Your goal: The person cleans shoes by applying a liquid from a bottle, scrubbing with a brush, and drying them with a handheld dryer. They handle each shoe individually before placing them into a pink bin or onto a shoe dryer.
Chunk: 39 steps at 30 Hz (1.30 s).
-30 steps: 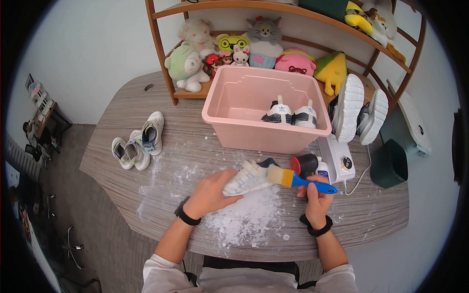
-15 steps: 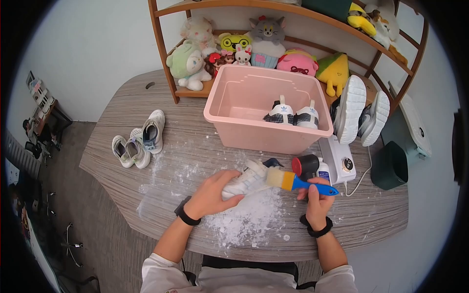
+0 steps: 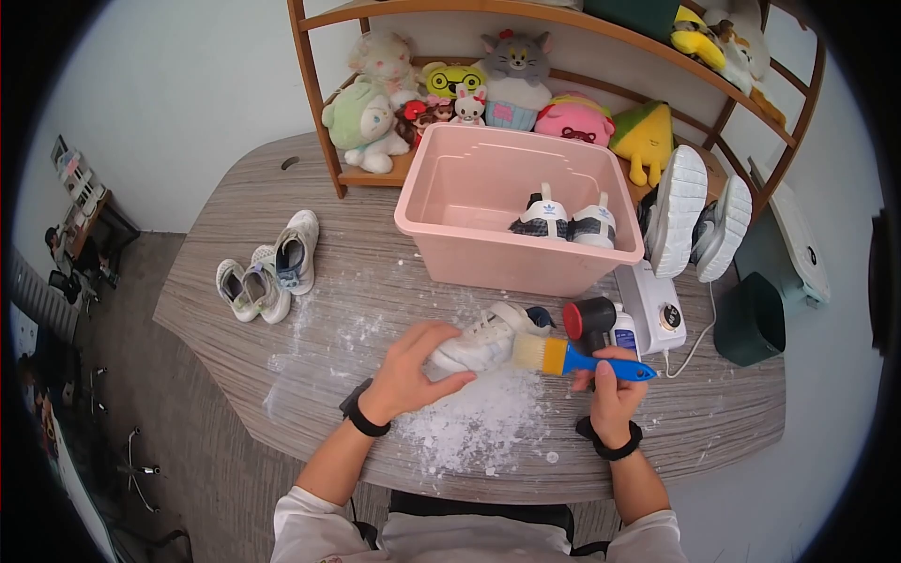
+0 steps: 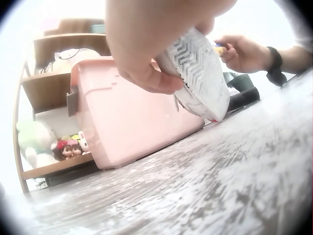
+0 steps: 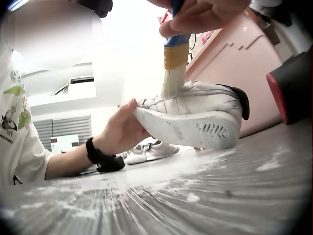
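Observation:
My left hand [image 3: 413, 366] grips a small white shoe [image 3: 481, 340] by its toe end. The shoe has a dark collar, and its sole [image 4: 193, 63] shows in the left wrist view, tilted up off the tabletop at the toe. In my right hand [image 3: 610, 403] is a paintbrush [image 3: 615, 367] with a blue handle, held between thumb and fingers. Its pale bristles [image 5: 173, 83] meet the shoe's upper in the right wrist view. White powder [image 3: 469, 427] lies scattered on the table below the shoe.
Behind the shoe stands a pink bin [image 3: 526, 267] with a pair of sneakers [image 3: 568, 223]. To the right are a black-and-red cylinder [image 3: 589, 317], a white bottle [image 3: 623, 330] and a white device [image 3: 652, 305] bearing upturned shoes [image 3: 678, 211]. More small shoes [image 3: 267, 281] sit at left.
The left hand has rolled the shoe so its strap and opening face up more. The brush has shifted slightly right and downward along the shoe, toward its heel end.

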### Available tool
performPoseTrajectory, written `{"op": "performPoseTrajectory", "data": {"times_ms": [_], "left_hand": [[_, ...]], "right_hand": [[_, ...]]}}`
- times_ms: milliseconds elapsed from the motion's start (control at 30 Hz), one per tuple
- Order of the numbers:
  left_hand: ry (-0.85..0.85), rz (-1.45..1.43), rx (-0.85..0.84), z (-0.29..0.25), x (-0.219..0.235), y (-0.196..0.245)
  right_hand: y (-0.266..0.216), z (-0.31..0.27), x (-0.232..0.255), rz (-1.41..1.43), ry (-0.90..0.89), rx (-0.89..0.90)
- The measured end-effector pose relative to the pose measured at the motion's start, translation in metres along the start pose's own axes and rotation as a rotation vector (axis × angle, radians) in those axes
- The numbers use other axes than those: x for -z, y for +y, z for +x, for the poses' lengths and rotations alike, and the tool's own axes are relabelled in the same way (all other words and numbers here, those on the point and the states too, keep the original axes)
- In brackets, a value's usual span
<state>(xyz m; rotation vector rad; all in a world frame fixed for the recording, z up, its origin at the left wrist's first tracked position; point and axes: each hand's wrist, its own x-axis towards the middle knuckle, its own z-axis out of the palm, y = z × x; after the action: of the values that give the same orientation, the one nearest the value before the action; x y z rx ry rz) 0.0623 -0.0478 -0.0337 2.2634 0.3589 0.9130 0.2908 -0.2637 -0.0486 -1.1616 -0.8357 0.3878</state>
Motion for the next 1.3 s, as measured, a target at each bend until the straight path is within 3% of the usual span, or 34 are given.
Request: {"op": "performPoseTrajectory", "data": {"times_ms": [233, 433, 567, 733, 800, 900, 1133, 1300], "left_hand": [[0.013, 0.081, -0.198, -0.002, -0.003, 0.002], [0.039, 0.074, -0.221, -0.003, -0.004, 0.003], [0.045, 0.073, -0.22, -0.002, -0.004, 0.004], [-0.015, 0.078, -0.307, -0.002, -0.003, 0.006], [-0.017, 0.069, -0.309, -0.001, -0.004, 0.008], [-0.019, 0.059, -0.293, -0.001, -0.002, 0.008], [-0.014, 0.057, -0.253, -0.001, -0.001, 0.007], [-0.025, 0.039, -0.198, -0.002, 0.0, 0.005]], "right_hand": [[-0.029, -0.013, -0.032, 0.126, -0.159, -0.013], [-0.015, -0.006, -0.016, 0.047, -0.012, -0.075], [-0.023, -0.008, -0.021, 0.078, -0.047, -0.001], [-0.027, -0.017, -0.036, 0.131, -0.261, -0.036], [-0.025, -0.014, -0.032, 0.09, -0.246, -0.042], [-0.021, -0.007, -0.023, 0.006, -0.018, -0.075], [-0.023, -0.005, -0.024, 0.083, -0.022, 0.035], [-0.021, 0.006, -0.017, -0.007, 0.078, -0.062]]}}
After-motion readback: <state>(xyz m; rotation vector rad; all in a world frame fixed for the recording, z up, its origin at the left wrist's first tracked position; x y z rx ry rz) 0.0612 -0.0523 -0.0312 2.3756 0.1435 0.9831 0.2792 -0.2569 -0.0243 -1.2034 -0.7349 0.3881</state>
